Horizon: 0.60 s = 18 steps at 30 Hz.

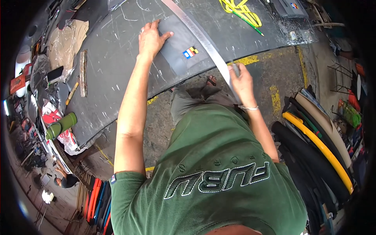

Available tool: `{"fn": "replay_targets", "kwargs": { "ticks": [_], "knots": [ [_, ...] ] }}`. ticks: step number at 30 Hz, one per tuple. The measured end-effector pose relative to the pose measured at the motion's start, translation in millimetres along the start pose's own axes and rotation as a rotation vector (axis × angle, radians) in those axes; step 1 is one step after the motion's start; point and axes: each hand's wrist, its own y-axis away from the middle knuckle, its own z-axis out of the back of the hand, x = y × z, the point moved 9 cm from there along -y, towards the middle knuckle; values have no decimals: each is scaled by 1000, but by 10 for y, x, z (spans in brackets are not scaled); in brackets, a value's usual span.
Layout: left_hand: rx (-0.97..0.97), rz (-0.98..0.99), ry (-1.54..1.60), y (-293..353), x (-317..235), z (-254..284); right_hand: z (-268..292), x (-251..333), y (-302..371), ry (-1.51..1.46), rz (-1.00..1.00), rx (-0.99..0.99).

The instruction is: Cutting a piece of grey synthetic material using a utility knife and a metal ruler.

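Observation:
My left hand (151,38) lies with fingers spread at the edge of a smooth grey sheet (176,33), which bears a small colourful label (190,52). Across the sheet runs a long metal straightedge (199,34), its near end reaching past the table edge beside my right hand (243,83). That hand is closed round a slim tool with a ribbed metal grip (236,70); its thin tip points up and away. Whether my right fingers also grip the straightedge I cannot tell.
The dark scratched table (105,70) holds yellow strapping (244,13), a green pencil (254,28), a phone (55,74), a wooden strip (83,73) and a green bottle (61,126). Rolls of material (321,145) lie at right. Another person (67,180) is far left.

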Motion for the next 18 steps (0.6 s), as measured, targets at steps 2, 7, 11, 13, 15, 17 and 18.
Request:
{"fn": "replay_targets", "kwargs": {
  "ticks": [2, 7, 11, 13, 15, 17, 18],
  "knots": [
    [41, 69, -42, 1, 13, 11, 167, -295, -216, 59, 49, -83],
    [43, 146, 151, 183, 262, -60, 661, -137, -389, 66, -36, 24],
    [16, 176, 259, 258, 324, -69, 779, -304, -359, -132, -36, -57],
    [14, 201, 329, 331, 399, -99, 806, -363, -329, -169, -62, -79],
    [-193, 470, 788, 571, 703, -83, 837, -409, -289, -232, -49, -129],
    [-147, 549, 952, 808, 676, -228, 839, -432, -218, -243, -56, -149],
    [-99, 626, 1120, 962, 615, -366, 841, -452, -187, -262, -61, -153]
  ]
}}
